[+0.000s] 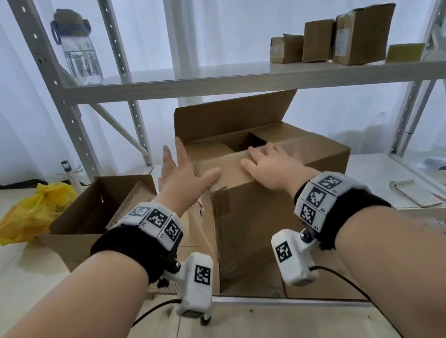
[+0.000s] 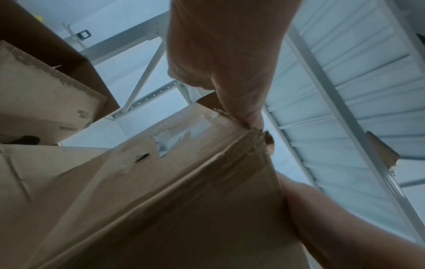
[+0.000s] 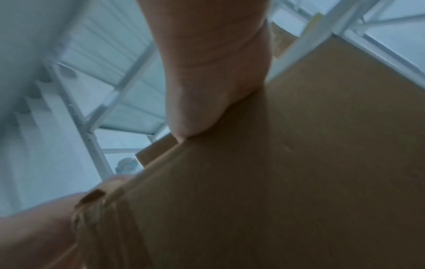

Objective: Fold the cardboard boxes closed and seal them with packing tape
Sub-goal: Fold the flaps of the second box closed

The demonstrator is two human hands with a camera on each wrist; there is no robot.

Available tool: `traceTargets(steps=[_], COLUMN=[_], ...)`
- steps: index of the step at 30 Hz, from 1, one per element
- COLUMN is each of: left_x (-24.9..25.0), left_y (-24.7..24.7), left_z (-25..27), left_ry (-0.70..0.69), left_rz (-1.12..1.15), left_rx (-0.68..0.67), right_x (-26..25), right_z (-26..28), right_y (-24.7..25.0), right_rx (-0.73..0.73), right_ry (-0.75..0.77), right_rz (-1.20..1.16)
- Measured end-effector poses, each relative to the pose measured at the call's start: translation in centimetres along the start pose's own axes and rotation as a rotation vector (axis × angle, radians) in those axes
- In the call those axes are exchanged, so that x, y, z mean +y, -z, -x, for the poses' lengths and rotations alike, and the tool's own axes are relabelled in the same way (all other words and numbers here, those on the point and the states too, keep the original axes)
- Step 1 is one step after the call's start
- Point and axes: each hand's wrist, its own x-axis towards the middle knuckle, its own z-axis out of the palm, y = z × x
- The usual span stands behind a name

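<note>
Both forearms reach in from 6 o'clock: right hand [image 1: 268,167] lies flat, fingers spread, pressing the near flap onto the cardboard box [image 1: 264,211] at frame centre; left hand [image 1: 181,174], fingers spread, steadies its 9 o'clock corner. Far flap [image 1: 233,116] at 12 o'clock stands up and no tape is on yet, so folding looks half done, sealing untouched. Tape roll [image 1: 404,52] sits on the shelf [image 1: 205,83] at 2 o'clock; a second open box [image 1: 102,210] waits at 9 o'clock.

Both arms fwd — left hand [image 1: 185,173] & right hand [image 1: 268,164] flat, fingers straight.

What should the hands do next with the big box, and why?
Probably fold down the back flap: it stands upright and a dark gap shows, while the right hand presses the near flap flat and the left hand steadies the corner.
</note>
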Motion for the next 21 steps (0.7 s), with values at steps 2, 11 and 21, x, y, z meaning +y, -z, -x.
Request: traceTargets(steps=[2, 11, 21], left_x=[-0.3, 1.1, 1.6], left_y=[0.3, 3.2, 3.6], left_z=[-0.9, -5.8, -6.0], left_ry=[0.002, -0.184, -0.389], left_rz=[-0.066, -0.345, -0.150], left_rx=[-0.033, -0.063, -0.013], right_x=[0.3, 3.9, 5.1], right_z=[-0.8, -2.6, -3.8], right_y=[0.1, 0.7, -0.2], right_rx=[-0.026, 0.316, 0.308], right_ry=[0.013, 0.193, 0.258], right_rz=[0.021, -0.092, -0.181])
